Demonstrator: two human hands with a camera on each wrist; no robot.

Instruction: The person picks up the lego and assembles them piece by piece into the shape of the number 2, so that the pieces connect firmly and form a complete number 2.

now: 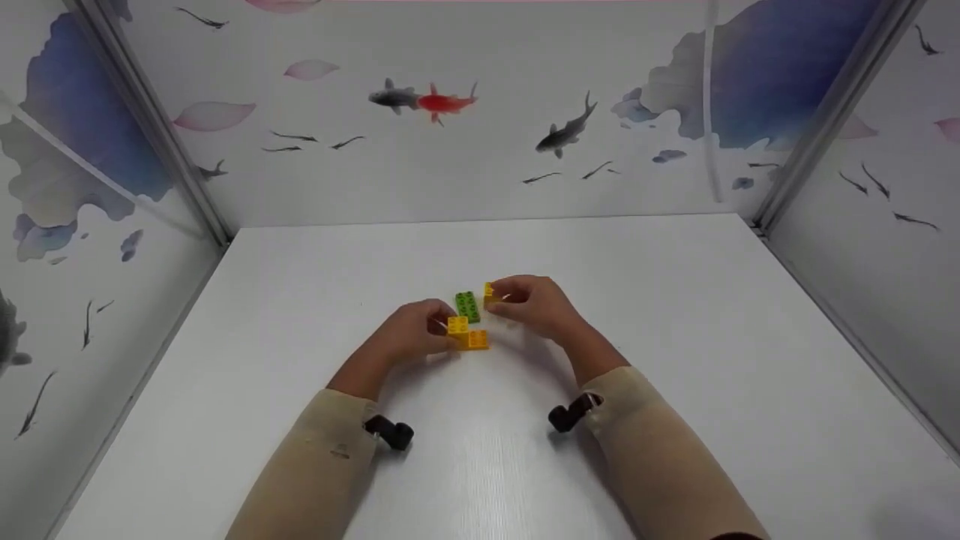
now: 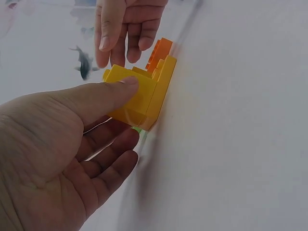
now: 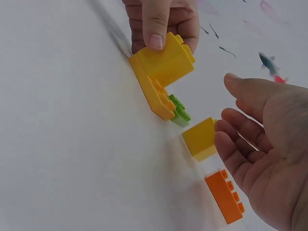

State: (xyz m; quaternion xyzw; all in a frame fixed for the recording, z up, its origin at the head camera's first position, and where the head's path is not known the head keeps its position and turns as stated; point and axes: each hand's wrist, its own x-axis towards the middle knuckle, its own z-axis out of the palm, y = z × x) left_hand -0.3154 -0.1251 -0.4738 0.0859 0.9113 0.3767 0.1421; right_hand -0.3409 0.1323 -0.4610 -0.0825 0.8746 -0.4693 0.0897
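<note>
The left hand point(image 1: 409, 334) is closed on a small yellow brick point(image 1: 457, 324): the thumb is pressed on one face and the fingers are curled behind it, as shown in the left wrist view. This brick is seated on one end of a flat yellow plate point(image 1: 475, 341), which lies on the white table point(image 1: 675, 315). In the right wrist view the same assembly is seen from the opposite side, with the thumb tip laid on the upper edge of the small yellow brick.

The right hand point(image 1: 532, 304) is held loosely open, fingers slightly bent. Its fingertips are placed against a yellow cube brick point(image 3: 201, 138), which stands on the table; no pinch around it can be confirmed from the views. An orange brick point(image 3: 225, 196) lies on the table just beside the cube, under the palm of the right hand.

A green brick point(image 1: 467, 306) lies flat between the two hands, just beyond the flat yellow plate and near the cube. Both forearms are covered by beige sleeves point(image 1: 660, 465). The table is enclosed by white wall panels point(image 1: 465, 150) printed with fish.
</note>
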